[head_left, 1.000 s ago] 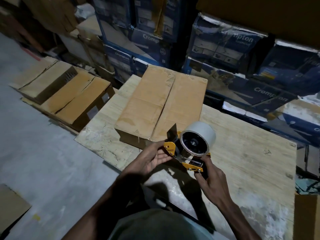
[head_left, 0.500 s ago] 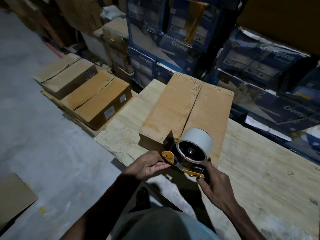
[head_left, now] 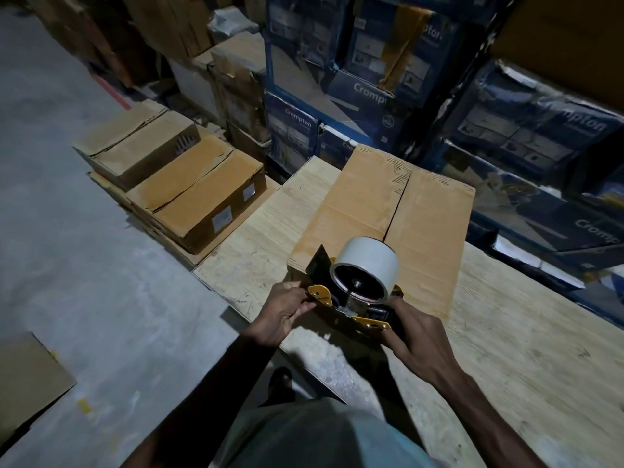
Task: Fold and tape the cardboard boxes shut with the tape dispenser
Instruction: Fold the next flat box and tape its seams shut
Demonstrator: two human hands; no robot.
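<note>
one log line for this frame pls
phase: pre-tape | right hand: holds dispenser handle | left hand: pinches its front | box: flaps folded, seam untaped

The desk (head_left: 513,336) is a pale plywood board, scuffed white along its near edge. One cardboard box (head_left: 429,211) lies flat on it toward the far edge, flaps folded in, their seam bare. Left of the desk, on the grey concrete floor (head_left: 101,298), a labelled box (head_left: 199,204) and a second box (head_left: 141,146) sit side by side on flattened cardboard (head_left: 243,228). Further left and nearer, a loose sheet (head_left: 27,383) lies on the floor.
</note>
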